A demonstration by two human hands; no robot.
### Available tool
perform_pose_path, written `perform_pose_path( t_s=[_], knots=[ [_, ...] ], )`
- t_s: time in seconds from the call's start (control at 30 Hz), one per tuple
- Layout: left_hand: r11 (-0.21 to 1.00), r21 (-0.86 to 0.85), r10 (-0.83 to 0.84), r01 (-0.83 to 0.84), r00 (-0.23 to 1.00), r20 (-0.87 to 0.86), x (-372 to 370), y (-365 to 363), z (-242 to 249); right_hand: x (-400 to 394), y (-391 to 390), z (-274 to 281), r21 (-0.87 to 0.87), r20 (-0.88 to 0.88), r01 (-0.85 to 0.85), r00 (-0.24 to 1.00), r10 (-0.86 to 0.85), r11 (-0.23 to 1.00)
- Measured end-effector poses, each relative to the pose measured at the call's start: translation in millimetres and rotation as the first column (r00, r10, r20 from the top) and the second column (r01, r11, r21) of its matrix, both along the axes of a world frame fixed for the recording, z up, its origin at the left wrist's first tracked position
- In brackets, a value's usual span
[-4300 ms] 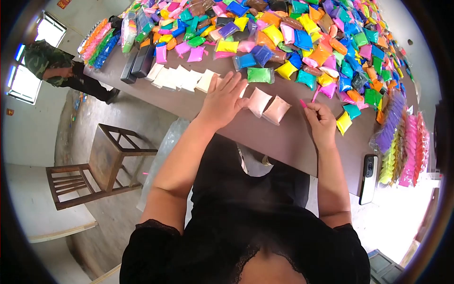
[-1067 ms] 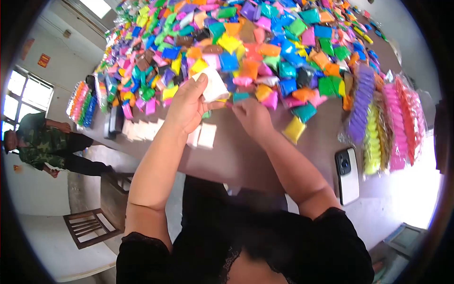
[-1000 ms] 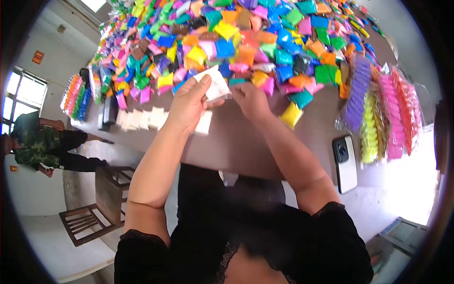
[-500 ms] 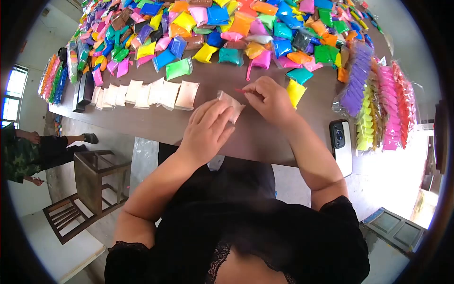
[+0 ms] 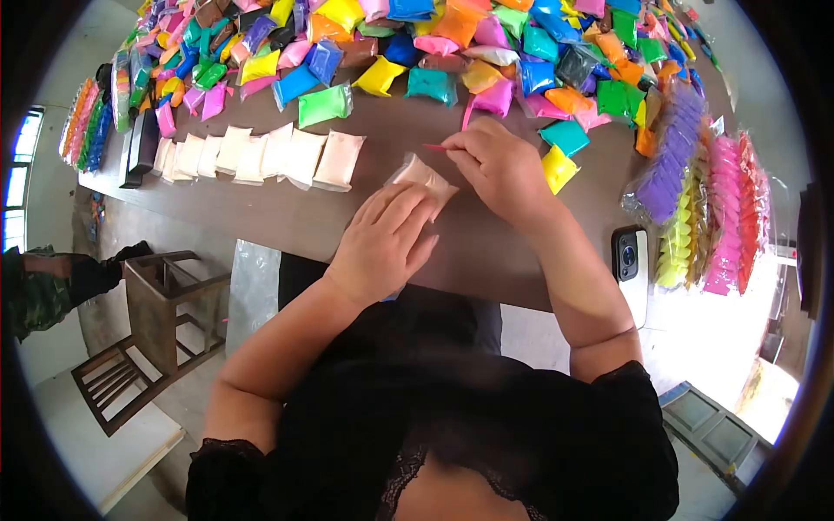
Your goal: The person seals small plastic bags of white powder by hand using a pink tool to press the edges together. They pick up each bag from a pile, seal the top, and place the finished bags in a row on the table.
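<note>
Left hand (image 5: 380, 245) is kinda half spread, fingers loosely over the near end of a pale pink packet (image 5: 427, 177) on the worktop (image 5: 499, 260). Right hand (image 5: 502, 167) pinches a thin pink stick (image 5: 434, 147) nearby. Row of pale packets (image 5: 287, 158) off left, colourful pile (image 5: 460, 21) beyond.

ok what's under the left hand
Part of a pale pink packet shows beyond the left hand, which covers the rest; anything else beneath the hand cannot be seen.
</note>
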State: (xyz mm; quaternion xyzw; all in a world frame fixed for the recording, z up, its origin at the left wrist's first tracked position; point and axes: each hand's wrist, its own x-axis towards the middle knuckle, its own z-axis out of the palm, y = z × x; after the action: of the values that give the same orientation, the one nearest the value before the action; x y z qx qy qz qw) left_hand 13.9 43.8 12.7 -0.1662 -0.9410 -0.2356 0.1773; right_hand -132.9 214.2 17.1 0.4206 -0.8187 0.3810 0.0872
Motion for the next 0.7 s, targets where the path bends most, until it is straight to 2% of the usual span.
perform_pose_path(
  t_s=[0.03, 0.1, 0.13, 0.2, 0.27, 0.3, 0.33, 0.4, 0.43, 0.5, 0.53, 0.6, 0.63, 0.7],
  knots=[
    [0.999, 0.031, -0.01, 0.01, 1.0, 0.01, -1.4, -0.3, 3.6, 0.8, -1.9, 5.1, -0.001, -0.004, 0.002, 1.0, -0.002, 1.0],
    [0.998, 0.06, -0.031, 0.03, 0.999, 0.025, -5.0, -6.4, 4.6, 5.6, -4.2, 13.3, 0.024, 0.082, -0.156, 0.985, 0.153, 0.987],
    [0.998, 0.019, -0.057, 0.057, 0.998, -0.006, -13.5, -16.1, 2.9, 4.4, -5.7, 12.1, 0.023, 0.076, -0.147, 0.986, 0.145, 0.989],
    [0.998, -0.004, -0.069, 0.068, 0.997, -0.03, -13.3, -17.6, -1.5, 4.9, -5.1, 4.6, -0.086, 0.232, -0.09, 0.967, 0.108, 0.992],
    [0.995, 0.03, -0.09, 0.092, 0.994, -0.053, -14.4, -17.8, -0.9, 6.0, -2.5, -4.2, -0.092, 0.188, -0.06, 0.979, 0.076, 0.994],
    [0.998, 0.06, -0.018, 0.021, 0.998, -0.063, -13.0, -10.6, -0.3, 9.8, 0.0, -7.7, -0.102, 0.157, -0.017, 0.987, 0.033, 0.995],
    [0.998, 0.061, -0.02, 0.023, 0.998, -0.051, -12.2, -7.7, -2.2, 12.1, 3.4, -9.1, -0.102, 0.169, -0.013, 0.985, 0.03, 0.995],
    [1.0, 0.003, 0.014, -0.014, 0.997, -0.082, -15.3, -5.1, -5.6, 9.9, 8.0, -5.3, -0.002, 0.108, -0.143, 0.984, 0.143, 0.99],
    [1.0, 0.004, 0.017, -0.017, 0.997, -0.079, -15.5, -4.8, -4.8, 8.1, 7.1, -4.9, -0.001, 0.11, -0.146, 0.983, 0.146, 0.989],
    [0.999, -0.032, -0.001, 0.0, 0.999, -0.041, -14.9, -5.3, -1.1, 3.6, 3.7, -4.7, 0.069, -0.007, -0.079, 0.997, 0.079, 0.995],
    [0.999, -0.033, -0.001, 0.0, 0.999, -0.042, -15.5, -6.2, -1.3, 0.2, 2.6, -6.3, 0.068, -0.009, -0.078, 0.997, 0.079, 0.995],
    [0.998, -0.052, -0.025, 0.025, 1.0, -0.002, -15.6, -8.1, -1.9, -3.6, -0.9, -8.9, 0.044, -0.075, 0.081, 0.994, -0.078, 0.996],
    [0.998, -0.054, -0.026, 0.026, 1.0, -0.003, -15.6, -7.3, -0.9, -0.1, -3.1, -6.8, 0.043, -0.076, 0.083, 0.994, -0.079, 0.996],
    [1.0, -0.008, -0.021, 0.021, 0.999, -0.026, -16.1, -4.6, 2.1, 10.4, -8.4, -0.3, 0.017, -0.053, -0.09, 0.994, 0.09, 0.996]
  ],
)
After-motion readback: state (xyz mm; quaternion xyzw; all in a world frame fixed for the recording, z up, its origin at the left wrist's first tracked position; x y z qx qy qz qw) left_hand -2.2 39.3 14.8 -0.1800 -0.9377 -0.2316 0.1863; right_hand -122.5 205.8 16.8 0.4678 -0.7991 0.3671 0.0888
